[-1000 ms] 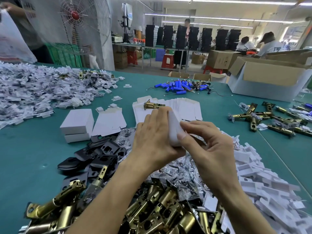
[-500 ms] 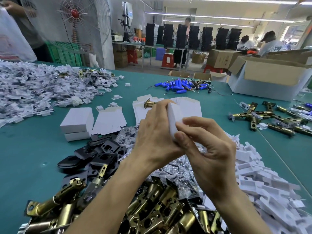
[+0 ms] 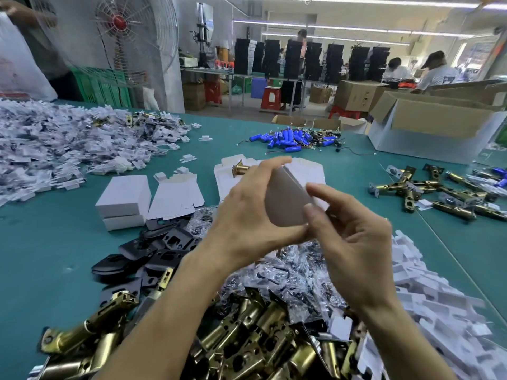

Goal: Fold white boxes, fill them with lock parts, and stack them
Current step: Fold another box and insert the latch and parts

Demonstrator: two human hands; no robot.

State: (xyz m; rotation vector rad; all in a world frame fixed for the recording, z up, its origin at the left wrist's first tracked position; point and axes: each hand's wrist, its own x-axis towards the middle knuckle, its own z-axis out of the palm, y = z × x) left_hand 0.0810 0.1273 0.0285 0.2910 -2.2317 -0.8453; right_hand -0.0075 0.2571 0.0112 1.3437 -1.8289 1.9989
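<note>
I hold a small white box above the table's middle, tilted with one broad face toward me. My left hand grips its left side, fingers over the top edge. My right hand pinches its lower right corner with thumb and forefinger. Two closed white boxes sit stacked at the left, with flat box blanks beside them. More flat blanks lie behind my hands, a brass latch resting on them. Brass latches, black plates and bagged screws are heaped below my arms.
White plastic inserts lie in piles at the right and far left. Blue batteries lie at the back, loose brass latches at the right, an open carton beyond them. A fan and other workers stand behind the table.
The box has turned in my hands from edge-on to showing its broad face. My right fingers slid from its top down to the lower right corner.
</note>
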